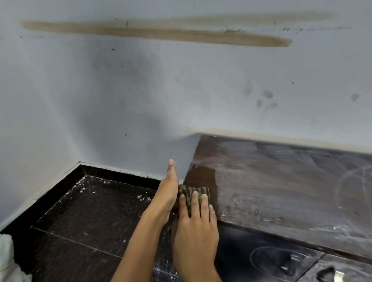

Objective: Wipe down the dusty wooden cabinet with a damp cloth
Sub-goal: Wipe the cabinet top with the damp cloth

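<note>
A dark wooden cabinet stands against a pale wall, taking up the right half of the view. Its top is grey with dust and streaked with curved smears, apart from a darker, wet-looking strip along the left edge that runs from the near corner toward the wall. On its front, two doors carry dark handles, also dusty.

A striped brown cloth lies on the near left corner of the cabinet top, at the near end of the dark strip. The right hand rests flat on it, fingers straight and close together, pressing it down on the wood; nothing is gripped. The left hand sits just left of the cloth, turned on edge against the cabinet's left side, its fingers straight and pointing away toward the wall. It touches the cloth's left edge, or nearly so; which of the two cannot be told. The two hands lie side by side, close together.

Left of the cabinet, a dark speckled floor with white flecks runs to a black skirting. A long brown smear crosses the wall high up. A white fabric shows at the near left corner.
</note>
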Available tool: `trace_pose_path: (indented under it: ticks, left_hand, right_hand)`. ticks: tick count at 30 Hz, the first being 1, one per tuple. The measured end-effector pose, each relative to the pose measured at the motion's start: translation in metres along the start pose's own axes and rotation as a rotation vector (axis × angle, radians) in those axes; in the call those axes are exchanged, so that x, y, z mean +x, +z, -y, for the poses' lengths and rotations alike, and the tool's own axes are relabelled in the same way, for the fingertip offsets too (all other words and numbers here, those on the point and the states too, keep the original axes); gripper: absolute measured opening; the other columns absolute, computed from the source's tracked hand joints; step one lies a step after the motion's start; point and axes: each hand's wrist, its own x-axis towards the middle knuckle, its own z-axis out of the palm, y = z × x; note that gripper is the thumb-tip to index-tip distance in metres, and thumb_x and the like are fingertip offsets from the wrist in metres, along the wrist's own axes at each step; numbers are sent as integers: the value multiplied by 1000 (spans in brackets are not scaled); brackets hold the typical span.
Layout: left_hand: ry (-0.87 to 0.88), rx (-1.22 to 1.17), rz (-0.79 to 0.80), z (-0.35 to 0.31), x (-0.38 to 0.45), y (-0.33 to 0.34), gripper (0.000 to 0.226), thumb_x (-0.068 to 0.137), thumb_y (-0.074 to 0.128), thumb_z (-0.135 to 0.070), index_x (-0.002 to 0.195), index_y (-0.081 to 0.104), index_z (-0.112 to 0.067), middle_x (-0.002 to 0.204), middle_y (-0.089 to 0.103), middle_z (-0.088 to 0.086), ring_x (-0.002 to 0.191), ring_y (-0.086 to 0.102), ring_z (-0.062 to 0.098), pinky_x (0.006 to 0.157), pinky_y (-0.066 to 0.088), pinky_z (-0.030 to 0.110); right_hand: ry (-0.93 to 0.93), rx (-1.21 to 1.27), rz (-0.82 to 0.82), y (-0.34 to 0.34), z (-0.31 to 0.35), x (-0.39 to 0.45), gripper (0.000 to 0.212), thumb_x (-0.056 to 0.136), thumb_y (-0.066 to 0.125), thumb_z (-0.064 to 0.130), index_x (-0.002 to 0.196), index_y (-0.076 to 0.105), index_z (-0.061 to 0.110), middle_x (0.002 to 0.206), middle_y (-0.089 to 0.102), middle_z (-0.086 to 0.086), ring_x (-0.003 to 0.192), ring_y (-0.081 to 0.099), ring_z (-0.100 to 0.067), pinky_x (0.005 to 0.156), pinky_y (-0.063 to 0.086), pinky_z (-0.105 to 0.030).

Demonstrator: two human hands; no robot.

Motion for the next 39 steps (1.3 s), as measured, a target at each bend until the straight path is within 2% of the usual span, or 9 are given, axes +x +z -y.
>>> trace_pose_path:
  ticks: [8, 15, 19, 22, 25, 28, 32, 36, 39]
  left_hand:
    - [61, 12, -27, 0, 2, 7, 78, 90, 17, -68, 142, 38, -15, 144, 44, 8, 131, 41, 21, 105, 31, 32]
    - [-32, 91, 24, -6, 13, 18, 95, 81, 11, -79, 139, 43, -11, 141, 47, 9, 128, 44, 21, 105, 31, 31]
    - [-15, 94, 20, -7, 11, 19, 86, 85, 15, -75, 140, 43, -16, 144, 44, 5, 130, 42, 20, 99, 32, 31]
    - [3, 72, -6, -7, 7, 18, 79, 90, 17, -69, 142, 39, -13, 146, 41, 6, 132, 39, 20, 95, 31, 28]
    - [2, 70, -5, -6, 9, 17, 80, 89, 16, -70, 141, 40, -14, 145, 42, 7, 131, 40, 21, 98, 32, 30]
    - [3, 57, 17, -3, 17, 17, 89, 83, 13, -77, 137, 48, -16, 140, 49, 7, 126, 46, 22, 106, 34, 35]
    - [-39, 74, 7, -4, 23, 19, 94, 80, 13, -80, 136, 48, -13, 139, 49, 10, 127, 46, 24, 110, 32, 43]
    - [-18, 68, 2, -4, 20, 18, 85, 84, 19, -76, 135, 49, -15, 137, 52, 8, 124, 49, 23, 105, 37, 37]
    - [13, 68, -29, -4, 16, 19, 81, 89, 20, -70, 138, 44, -10, 141, 47, 9, 128, 45, 22, 103, 35, 34]
  right_hand:
    - [87, -43, 91, -28, -9, 85, 55, 103, 26, 33, 151, 9, 14, 158, 2, -17, 146, -3, -32, 120, 3, -43]
    - [49, -7, -2, -3, -4, 3, 59, 101, 31, 32, 151, 2, 20, 158, -8, -12, 145, -12, -31, 110, -17, -40]
    - [66, -51, 13, -14, -15, 42, 65, 98, 39, 37, 151, 6, 16, 159, -2, -13, 146, -6, -30, 118, -5, -42]
    - [89, -48, 66, -30, -19, 87, 59, 101, 32, 36, 152, 10, 15, 159, 3, -15, 146, -2, -31, 120, 4, -42]
    - [110, -57, 70, -31, -18, 90, 58, 102, 29, 35, 151, 9, 13, 158, 3, -17, 146, -1, -32, 120, 5, -43]
    - [87, -2, 32, -18, -13, 43, 65, 99, 39, 34, 151, 6, 14, 158, -1, -18, 146, -3, -33, 118, 0, -45]
    - [85, 52, -80, -18, -6, 2, 68, 67, 80, 36, 128, 59, 14, 137, 50, -18, 130, 45, -35, 104, 36, -49]
    - [66, -3, 8, -22, -19, 61, 65, 97, 41, 39, 151, 13, 15, 158, 4, -14, 146, -1, -30, 119, 2, -43]
    - [65, -18, 60, -32, -23, 102, 57, 102, 29, 37, 151, 13, 12, 158, 5, -15, 146, -1, -30, 120, 3, -42]
